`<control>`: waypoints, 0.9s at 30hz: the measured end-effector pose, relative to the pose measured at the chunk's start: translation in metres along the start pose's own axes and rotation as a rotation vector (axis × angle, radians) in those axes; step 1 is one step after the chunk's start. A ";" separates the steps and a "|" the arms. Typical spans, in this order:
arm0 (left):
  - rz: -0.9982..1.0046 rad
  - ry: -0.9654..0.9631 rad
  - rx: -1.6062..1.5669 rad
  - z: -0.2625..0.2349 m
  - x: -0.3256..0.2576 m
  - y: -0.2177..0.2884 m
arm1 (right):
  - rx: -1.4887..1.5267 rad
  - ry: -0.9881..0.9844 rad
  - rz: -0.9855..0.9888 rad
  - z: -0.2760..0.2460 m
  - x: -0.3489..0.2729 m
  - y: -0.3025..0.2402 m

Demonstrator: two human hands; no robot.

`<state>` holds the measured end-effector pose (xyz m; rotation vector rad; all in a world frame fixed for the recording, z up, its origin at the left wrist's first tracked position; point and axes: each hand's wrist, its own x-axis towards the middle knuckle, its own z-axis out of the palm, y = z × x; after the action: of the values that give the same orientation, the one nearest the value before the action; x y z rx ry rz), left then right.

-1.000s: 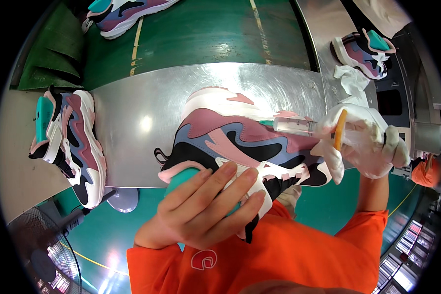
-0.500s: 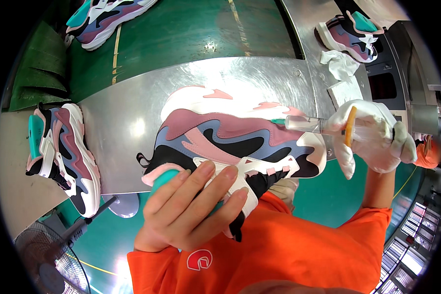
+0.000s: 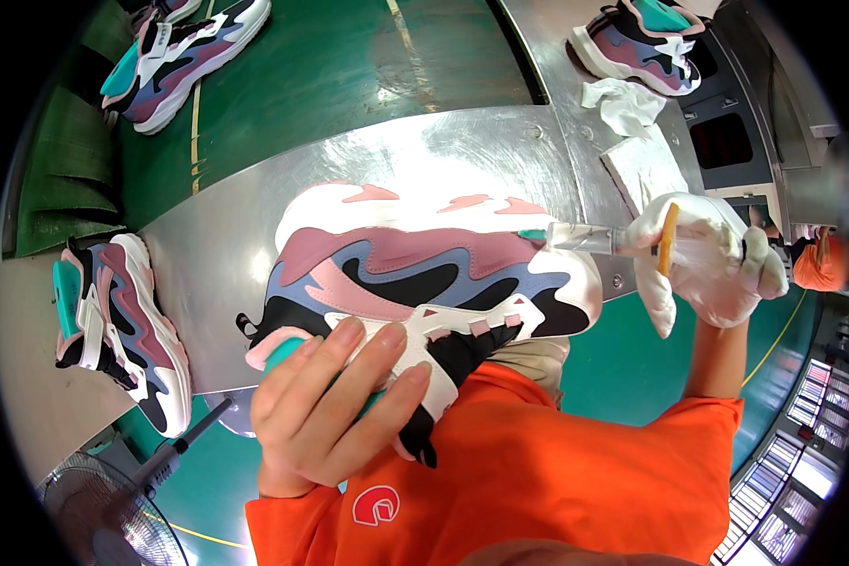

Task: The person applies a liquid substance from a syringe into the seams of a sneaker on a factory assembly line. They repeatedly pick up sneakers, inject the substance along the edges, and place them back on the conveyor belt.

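Note:
A sneaker in mauve, blue, pink, black and white lies on its side over the metal tabletop, its white sole facing away from me. My left hand, bare, wraps its fingers over the tongue and collar, where a teal lining shows. In my right hand, which wears a white glove, is a clear syringe with an orange ring round its barrel. Its green tip meets the seam between upper and sole, near the toe end.
A matching sneaker stands at the left edge, another on the green conveyor belt and one more at the far right. White cloths lie beyond my right hand. A fan stands lower left.
Along the sole seam, the syringe tip has slid a little toward the toe. The whole view has shifted, and part of a further shoe now shows at the top left.

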<state>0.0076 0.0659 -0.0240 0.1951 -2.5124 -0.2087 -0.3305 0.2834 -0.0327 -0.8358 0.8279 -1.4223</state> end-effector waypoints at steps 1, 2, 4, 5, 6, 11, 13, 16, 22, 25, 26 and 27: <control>-0.001 -0.006 0.016 0.000 -0.002 -0.001 | -0.007 0.057 0.004 0.006 -0.001 -0.003; 0.001 -0.013 0.033 0.000 -0.004 -0.001 | -0.014 0.115 0.006 0.013 -0.003 -0.006; -0.010 -0.028 0.048 -0.001 -0.006 0.000 | -0.007 0.163 0.038 0.017 -0.006 -0.008; -0.014 -0.037 0.054 -0.001 -0.005 0.001 | -0.008 0.211 0.047 0.019 -0.008 -0.007; -0.016 -0.038 0.062 -0.001 -0.004 0.002 | -0.018 0.301 0.042 0.023 -0.013 -0.004; -0.011 -0.045 0.099 -0.001 0.000 0.005 | -0.041 0.109 0.069 0.034 0.006 -0.019; -0.021 -0.037 0.100 -0.001 0.001 0.007 | -0.078 0.171 0.087 0.038 0.003 -0.019; -0.036 -0.041 0.084 0.000 0.003 0.009 | -0.097 0.222 0.104 0.039 -0.003 -0.014; -0.021 -0.068 0.176 0.001 0.011 0.017 | -0.039 0.297 0.029 0.030 -0.025 0.002; -0.039 -0.083 0.219 0.002 0.011 0.023 | 0.029 0.337 -0.014 0.024 -0.035 0.015; -0.034 -0.102 0.226 0.001 0.011 0.026 | 0.047 0.340 -0.030 0.024 -0.037 0.018; -0.039 -0.105 0.241 0.002 0.010 0.029 | 0.066 0.342 -0.043 0.022 -0.040 0.021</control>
<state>-0.0039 0.0922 -0.0145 0.3378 -2.6364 0.0720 -0.3010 0.3226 -0.0408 -0.5694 1.0186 -1.6480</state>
